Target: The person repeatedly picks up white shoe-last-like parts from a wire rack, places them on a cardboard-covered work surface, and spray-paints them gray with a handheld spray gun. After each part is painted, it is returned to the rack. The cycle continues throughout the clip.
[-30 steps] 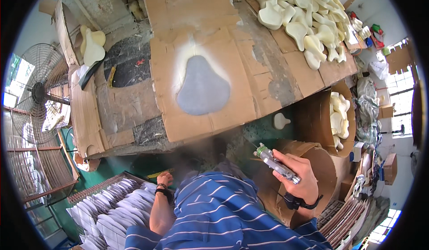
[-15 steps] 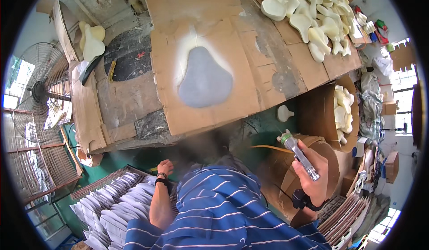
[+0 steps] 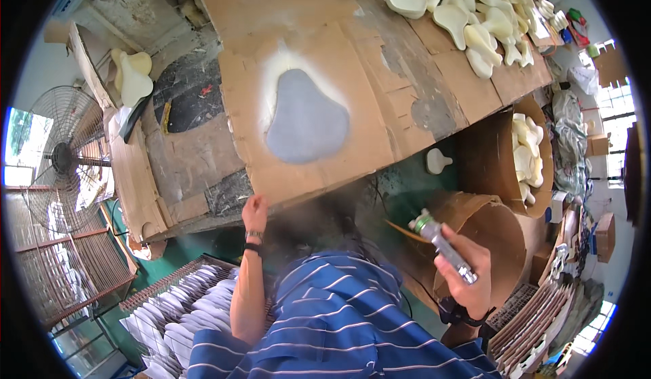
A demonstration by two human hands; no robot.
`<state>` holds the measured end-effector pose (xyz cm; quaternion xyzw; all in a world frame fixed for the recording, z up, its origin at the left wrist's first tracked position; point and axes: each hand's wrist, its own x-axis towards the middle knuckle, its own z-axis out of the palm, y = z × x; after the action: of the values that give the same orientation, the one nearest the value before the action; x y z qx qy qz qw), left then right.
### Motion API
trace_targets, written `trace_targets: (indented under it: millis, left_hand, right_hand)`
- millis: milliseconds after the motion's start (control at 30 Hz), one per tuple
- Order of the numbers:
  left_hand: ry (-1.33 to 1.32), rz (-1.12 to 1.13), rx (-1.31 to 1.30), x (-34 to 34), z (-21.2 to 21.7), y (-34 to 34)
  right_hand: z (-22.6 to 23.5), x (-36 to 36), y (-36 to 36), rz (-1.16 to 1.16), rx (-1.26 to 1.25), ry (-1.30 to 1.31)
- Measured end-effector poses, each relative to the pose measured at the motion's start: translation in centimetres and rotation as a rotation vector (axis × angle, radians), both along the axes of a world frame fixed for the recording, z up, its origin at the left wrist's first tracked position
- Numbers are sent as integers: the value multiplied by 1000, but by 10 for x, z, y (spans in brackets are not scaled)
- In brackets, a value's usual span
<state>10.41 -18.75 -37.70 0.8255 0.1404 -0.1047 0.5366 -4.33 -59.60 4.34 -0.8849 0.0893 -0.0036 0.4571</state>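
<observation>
- Shows a pear-shaped panel [image 3: 307,118] just above the middle of the frame: even bluish gray, matte, round-cornered, narrow end toward the top, broad end toward the bottom.
- Lies on a brown cardboard sheet [image 3: 285,182], with a soft whitish halo [image 3: 272,84] around its upper part, fading outward and giving way to plain brown below.
- Grips a silvery handheld tool [image 3: 447,248] in the right hand [image 3: 469,267], right of centre in the lower half; carries a green ring [image 3: 425,224] near its front end, angled toward the upper left.
- Has the left hand [image 3: 255,211] narrow, fingers bunched, near the sheet's lower-left corner, left of centre; cannot tell whether touching it.
- Includes farther out a heap of cream pieces [image 3: 451,21] at upper right, a cardboard drum [image 3: 488,152] below them, pale panels [image 3: 186,328] at lower left and a wire-caged fan [image 3: 62,155] at far left.
</observation>
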Motion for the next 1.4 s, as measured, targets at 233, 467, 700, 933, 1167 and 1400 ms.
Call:
trace_targets:
  millis: [233,467,700,933,1167,1400]
  left_hand:
    - [-202,-12,542,106,7,-94]
    - [-66,48,610,118,29,-128]
    - [-74,-52,732,129,44,-120]
    - [-83,426,-104,166,44,-145]
    - [-214,243,-500,239,48,-108]
    - [-181,401,-1618,204,234,-101]
  right_hand:
    - [-7,4,0,-144,24,-107]
    - [-7,16,-22,213,137,26]
    - [-27,24,-34,39,100,-96]
    - [-49,26,-45,-3,104,-80]
    - [-66,35,-36,129,126,-62]
    - [-76,59,-17,238,81,17]
